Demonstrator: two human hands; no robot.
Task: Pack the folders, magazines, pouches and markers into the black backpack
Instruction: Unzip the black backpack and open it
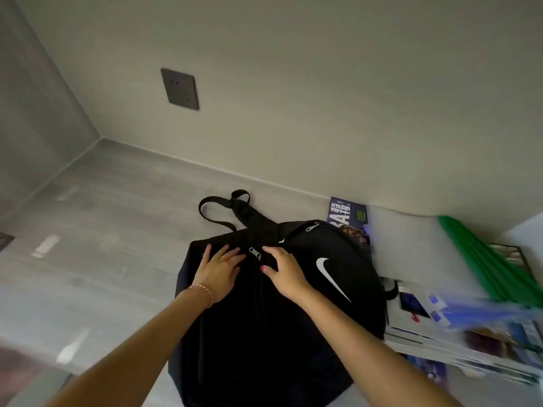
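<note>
The black backpack (pixel 264 318) with a white swoosh lies on the grey table, its straps pointing toward the wall. A silver zipper pull (pixel 255 253) sits on its top seam, which looks zipped. My left hand (pixel 219 271) rests flat on the fabric just left of the pull, fingers spread. My right hand (pixel 283 273) presses on the bag just right of the pull, fingers bent, holding nothing that I can see. A blue magazine (pixel 348 214) pokes out behind the bag. Blurred magazines (pixel 470 339) are stacked at the right, with green folders (pixel 493 259) behind them.
The grey table (pixel 102 230) meets a beige wall at the back and a side wall at the left. A dark wall socket (pixel 179 89) sits on the back wall. A wire-framed rack (pixel 511 254) stands behind the green folders at the far right.
</note>
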